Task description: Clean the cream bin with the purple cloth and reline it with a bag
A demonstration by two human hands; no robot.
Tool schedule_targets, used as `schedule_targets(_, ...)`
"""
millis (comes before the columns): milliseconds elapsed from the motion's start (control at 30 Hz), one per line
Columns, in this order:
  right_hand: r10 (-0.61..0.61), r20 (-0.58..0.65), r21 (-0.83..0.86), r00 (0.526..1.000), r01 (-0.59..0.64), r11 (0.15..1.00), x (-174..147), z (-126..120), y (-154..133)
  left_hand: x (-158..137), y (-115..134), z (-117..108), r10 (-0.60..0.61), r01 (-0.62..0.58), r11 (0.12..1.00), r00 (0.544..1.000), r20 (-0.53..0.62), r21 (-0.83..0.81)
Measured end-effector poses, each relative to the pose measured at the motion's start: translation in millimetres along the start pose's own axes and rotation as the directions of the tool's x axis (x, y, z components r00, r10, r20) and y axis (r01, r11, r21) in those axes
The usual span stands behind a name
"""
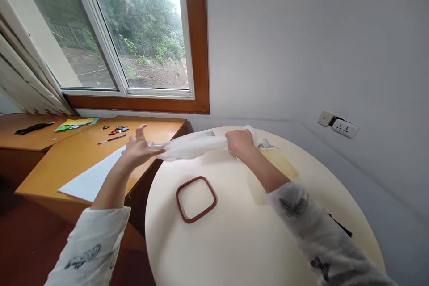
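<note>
Your left hand [136,148], left of centre, pinches one end of a thin white cloth [192,145], its other fingers raised; your right hand [240,144] is closed around the cloth's other end. The cloth stretches mid-frame over the round table [221,250], above a brown rounded-square frame [203,213] lying at lower centre.

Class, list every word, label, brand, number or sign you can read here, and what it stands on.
None can be read.
Thin white material: no lettering visible.
Coloured papers: any writing too small to read.
Wall socket: any marking too small to read.
</note>
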State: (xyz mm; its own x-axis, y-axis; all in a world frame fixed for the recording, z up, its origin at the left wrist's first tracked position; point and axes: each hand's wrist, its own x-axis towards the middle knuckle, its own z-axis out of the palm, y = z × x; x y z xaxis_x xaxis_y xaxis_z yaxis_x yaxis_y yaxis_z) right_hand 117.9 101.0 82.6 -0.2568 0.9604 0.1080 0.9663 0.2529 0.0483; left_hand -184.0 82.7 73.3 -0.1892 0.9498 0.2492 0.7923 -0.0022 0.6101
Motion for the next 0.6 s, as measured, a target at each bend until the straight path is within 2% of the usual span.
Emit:
schedule_targets(67, -0.056, 0.013, 0.003, 0.998, 0.056, 0.998, 19, 10, -15, -16, 2, 0, 0.135, -0.139, 0.983, 0.990, 0.041, 0.118)
schedule_targets(100, -0.098, 0.009, 0.009, 0.995, 0.098, 0.995, 27, 16, -21, -22, 6, 5, 0.228, -0.236, 0.968, 0.970, 0.085, 0.086)
schedule_targets(167, -0.189, -0.019, 0.026, 0.982, 0.190, 0.982, 41, 29, -30, -29, 13, 22, 0.367, -0.377, 0.926, 0.909, 0.199, 0.014)
schedule_targets(233, -0.251, -0.055, 0.036, 0.966, 0.253, 0.967, 49, 41, -35, -29, 12, 49, 0.417, -0.442, 0.897, 0.844, 0.337, -0.005)
schedule_targets(367, -0.257, -0.114, 0.044, 0.960, 0.263, 0.964, 50, 59, -40, -20, -8, 103, 0.272, -0.377, 0.918, 0.825, 0.494, 0.123)
schedule_targets(467, -0.246, -0.188, 0.052, 0.951, 0.259, 0.964, 31, 68, -46, -14, -23, 126, 0.222, -0.342, 0.926, 0.833, 0.507, 0.158)
schedule_targets(533, -0.300, -0.251, 0.088, 0.920, 0.330, 0.940, 9, 77, -51, -11, -28, 133, 0.194, -0.314, 0.933, 0.851, 0.487, 0.177)
schedule_targets(600, -0.444, -0.339, 0.189, 0.830, 0.522, 0.832, -20, 92, -56, -5, -30, 137, 0.152, -0.272, 0.943, 0.868, 0.473, 0.194)
